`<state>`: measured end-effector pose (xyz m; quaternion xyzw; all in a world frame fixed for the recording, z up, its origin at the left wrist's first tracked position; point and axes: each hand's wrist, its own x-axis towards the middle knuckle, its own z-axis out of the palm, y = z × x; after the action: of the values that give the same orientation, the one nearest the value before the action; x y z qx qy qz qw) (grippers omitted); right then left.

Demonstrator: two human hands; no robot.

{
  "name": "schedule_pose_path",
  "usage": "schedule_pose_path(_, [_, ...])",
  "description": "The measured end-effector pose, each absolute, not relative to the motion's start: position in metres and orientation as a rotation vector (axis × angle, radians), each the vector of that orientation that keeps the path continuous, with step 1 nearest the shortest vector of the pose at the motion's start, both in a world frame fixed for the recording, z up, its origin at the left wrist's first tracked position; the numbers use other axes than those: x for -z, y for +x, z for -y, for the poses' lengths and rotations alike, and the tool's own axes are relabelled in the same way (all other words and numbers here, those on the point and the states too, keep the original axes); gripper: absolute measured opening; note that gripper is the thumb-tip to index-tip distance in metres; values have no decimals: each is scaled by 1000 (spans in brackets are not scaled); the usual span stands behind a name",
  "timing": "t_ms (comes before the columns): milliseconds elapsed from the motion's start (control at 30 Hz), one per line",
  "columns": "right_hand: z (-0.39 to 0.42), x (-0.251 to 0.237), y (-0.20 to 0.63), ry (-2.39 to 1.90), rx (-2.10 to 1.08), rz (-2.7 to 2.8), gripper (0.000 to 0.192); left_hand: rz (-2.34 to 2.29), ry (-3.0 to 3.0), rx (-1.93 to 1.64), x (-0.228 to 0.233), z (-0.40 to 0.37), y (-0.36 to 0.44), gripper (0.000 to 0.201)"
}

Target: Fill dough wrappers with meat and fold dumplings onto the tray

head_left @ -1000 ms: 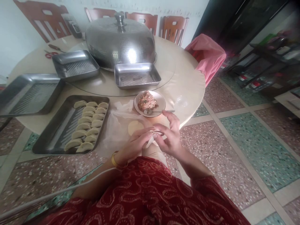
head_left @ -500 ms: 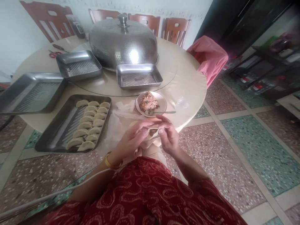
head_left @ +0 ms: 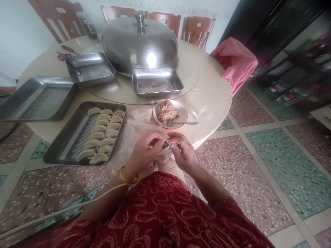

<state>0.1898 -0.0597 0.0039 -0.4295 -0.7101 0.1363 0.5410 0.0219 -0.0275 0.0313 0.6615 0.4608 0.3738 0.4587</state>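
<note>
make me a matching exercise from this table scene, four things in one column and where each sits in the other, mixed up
Things:
1. dumpling wrapper
2. spoon
3. folded dumplings
4. domed metal cover

Places:
A. in rows in the near metal tray
B. at the far middle of the round table
C. pinched between the left hand and the right hand
D. resting on the plate of filling

Pairs: 1-C, 2-D, 3-A, 4-B

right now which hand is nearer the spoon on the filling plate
Right. The right hand sits just below the spoon, near its handle, while the left hand is farther off, below and to the spoon's left. Both pinch a dumpling wrapper.
</note>
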Motion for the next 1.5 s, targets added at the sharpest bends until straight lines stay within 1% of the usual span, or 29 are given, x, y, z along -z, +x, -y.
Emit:
schedule_pose_path(133, [60,-5,188,-992,-280,1758,10,-1111,1733,-905,-35,28,22,13])
schedule_pose_path(267, [60,-3,185,-1017,-292,1715,8,-1057,1761,-912,-41,28,22,13])
schedule_pose_path(433, [60,-5,183,-1029,-223,1724,20,-953,1790,-960,-46,30,21,13])
schedule_pose_path(500, [60,-6,183,-1046,-167,1725,19,-935,1798,-989,-47,32,21,13])
schedule_pose_path(567, [60,-6,184,-1060,-155,1692,16,-953,1784,-1009,-47,34,19,12])
schedule_pose_path(700, [58,-4,186,-1064,-162,1631,13,-1060,1725,-971,-42,35,14,18])
schedule_pose_path(833, [58,-2,185,-1058,-130,1631,15,-1147,1761,-925,-38,33,12,14])
schedule_pose_path(967, [59,-2,184,-1024,-82,1721,17,-1199,1745,-962,-41,33,14,14])
schedule_pose_path(1200, [59,-8,179,-910,-14,1811,16,-1121,1803,-1046,-39,32,15,7])
schedule_pose_path(1400, [60,-12,177,-934,-3,1788,16,-1040,1887,-1101,-45,36,11,7])
schedule_pose_path(1500, [60,-12,177,-914,-45,1771,17,-1097,1777,-1095,-47,38,11,8])
